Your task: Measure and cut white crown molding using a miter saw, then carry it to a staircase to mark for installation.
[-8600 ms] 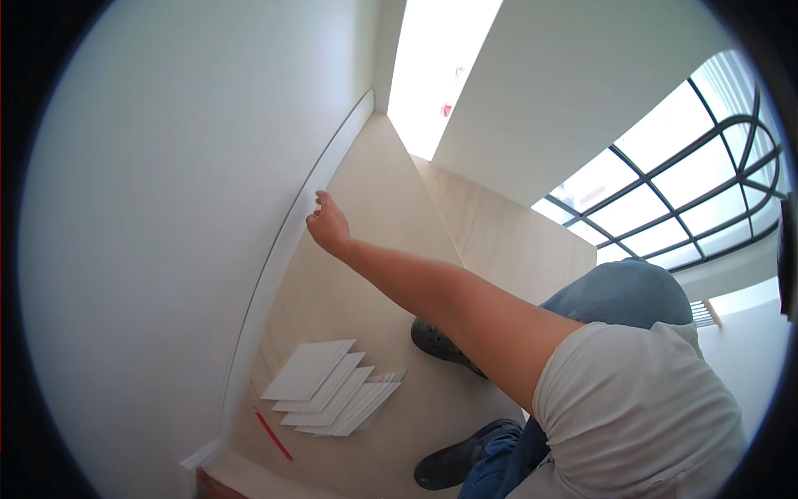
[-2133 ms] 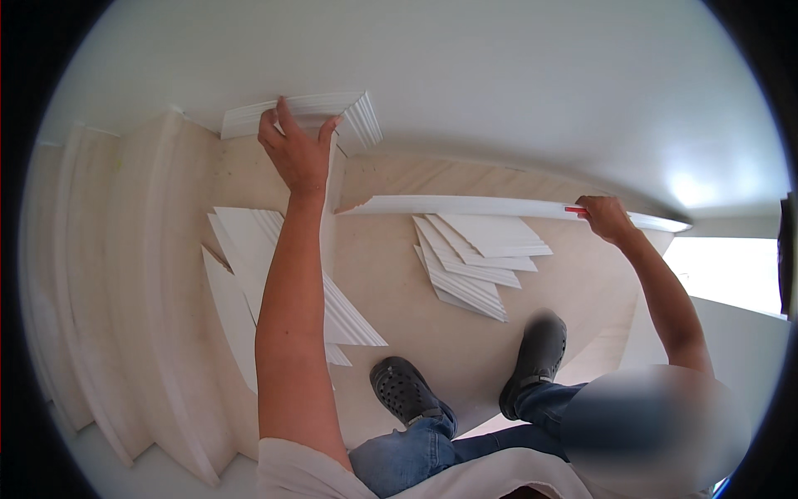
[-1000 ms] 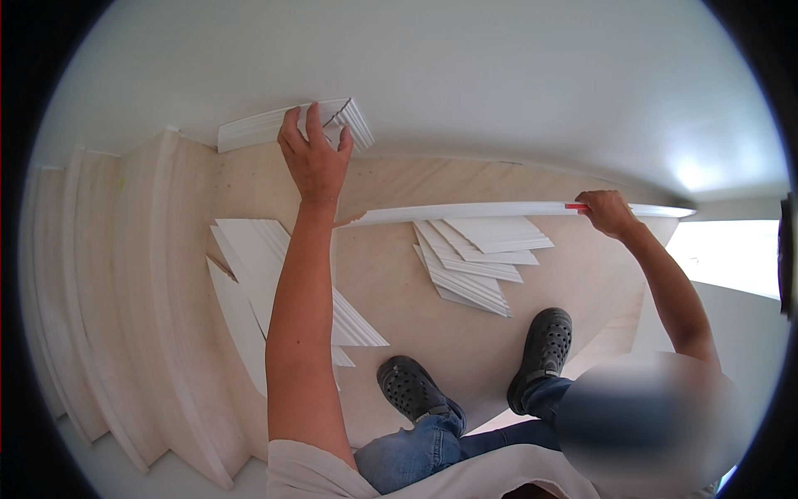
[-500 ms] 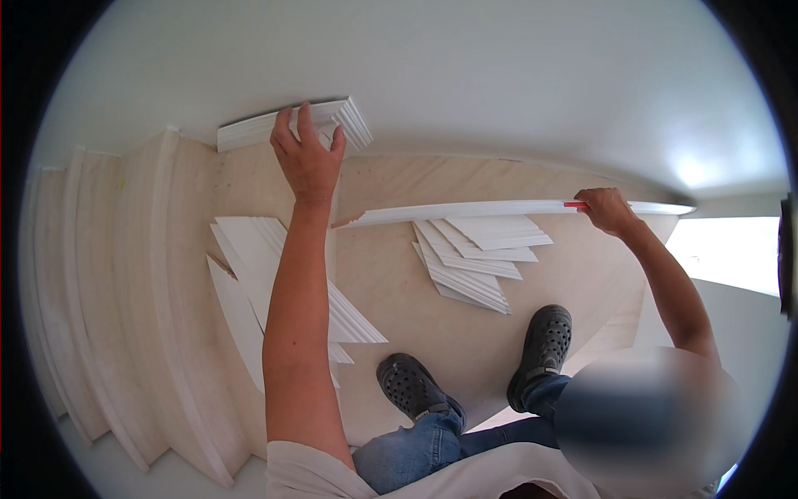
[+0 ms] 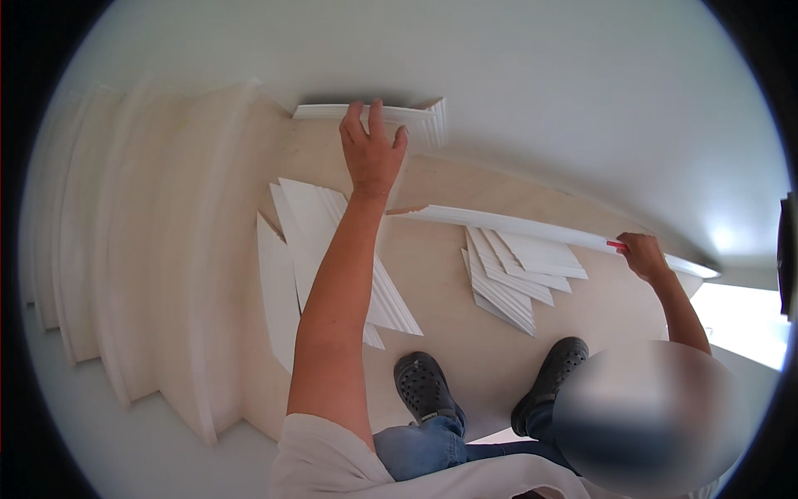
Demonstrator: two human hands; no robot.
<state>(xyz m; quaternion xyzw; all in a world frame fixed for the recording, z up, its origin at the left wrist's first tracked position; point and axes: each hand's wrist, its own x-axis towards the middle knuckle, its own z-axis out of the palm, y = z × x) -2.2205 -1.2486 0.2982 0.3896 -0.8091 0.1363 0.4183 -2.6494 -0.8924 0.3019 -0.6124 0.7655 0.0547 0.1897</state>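
Observation:
My left hand (image 5: 372, 158) reaches to the wall, its fingers hooked over the top edge of a short white moulding piece (image 5: 320, 111). That piece tips away from the wall, with a dark gap behind it. At its right end a grooved white end (image 5: 436, 125) shows beside bare wood. My right hand (image 5: 644, 256) is closed round a red pencil (image 5: 616, 244) and rests at a long white moulding (image 5: 515, 226). This moulding lies across the landing, its left end cut to bare wood. Whether the right fingers also grip the moulding cannot be told.
Several white cut mouldings lie fanned out (image 5: 532, 270) in front of the long one. Another loose pile (image 5: 320, 220) lies under my left forearm. Pale wooden stairs (image 5: 166, 249) descend on the left. My dark clogs (image 5: 422, 387) stand on the landing. A white wall (image 5: 532, 100) rises beyond.
The view has turned, so things sit differently in the picture. The short moulding under my left hand has tipped away from the wall. My right hand still holds the red pencil.

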